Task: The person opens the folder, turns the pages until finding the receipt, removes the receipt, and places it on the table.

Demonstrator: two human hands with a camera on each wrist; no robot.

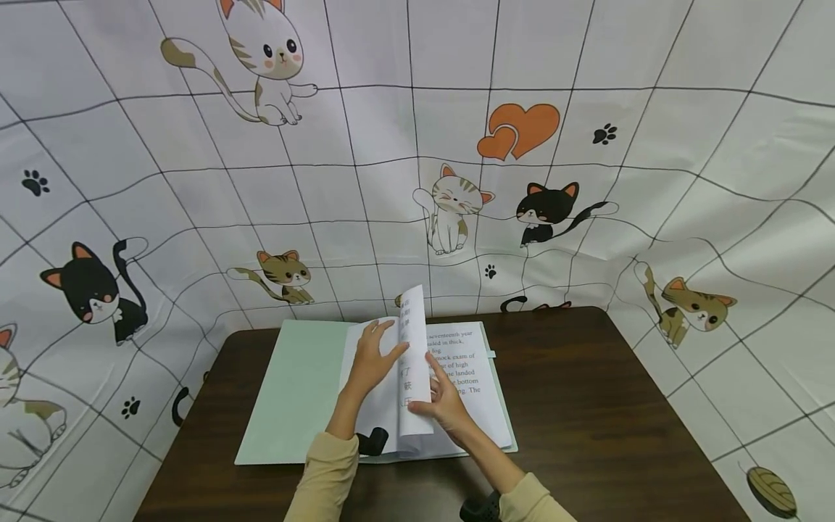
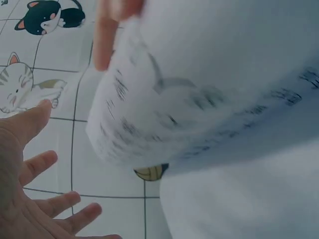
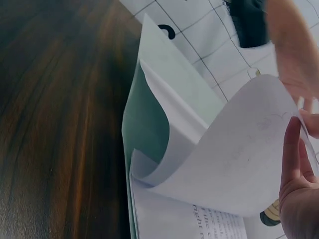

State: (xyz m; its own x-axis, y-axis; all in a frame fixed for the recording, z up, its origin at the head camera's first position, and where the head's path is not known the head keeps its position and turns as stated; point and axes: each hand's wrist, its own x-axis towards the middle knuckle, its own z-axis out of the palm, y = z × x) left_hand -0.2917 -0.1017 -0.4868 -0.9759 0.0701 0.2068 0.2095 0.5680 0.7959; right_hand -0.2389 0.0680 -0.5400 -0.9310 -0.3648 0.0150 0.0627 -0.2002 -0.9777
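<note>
A mint-green folder (image 1: pixel 293 395) lies spread on the dark table, with white printed sheets inside. One sheet (image 1: pixel 412 341) stands raised and curved at the middle, large characters along its visible side. My right hand (image 1: pixel 450 409) pinches the free edge of this sheet between thumb and fingers; in the right wrist view the edge runs between the thumb and fingers (image 3: pixel 291 149). Just left of the sheet is my left hand (image 1: pixel 373 362), fingers spread and holding nothing, as the left wrist view also shows. Beneath, on the right, a page (image 1: pixel 459 355) carries English text.
The dark wooden table (image 1: pixel 587 406) extends to both sides of the folder. Behind it hangs a white cloth (image 1: pixel 372 196) with a grid and cartoon cats. Black devices (image 1: pixel 373 441) sit at both wrists. A small tab (image 1: pixel 491 354) sticks out at the folder's right edge.
</note>
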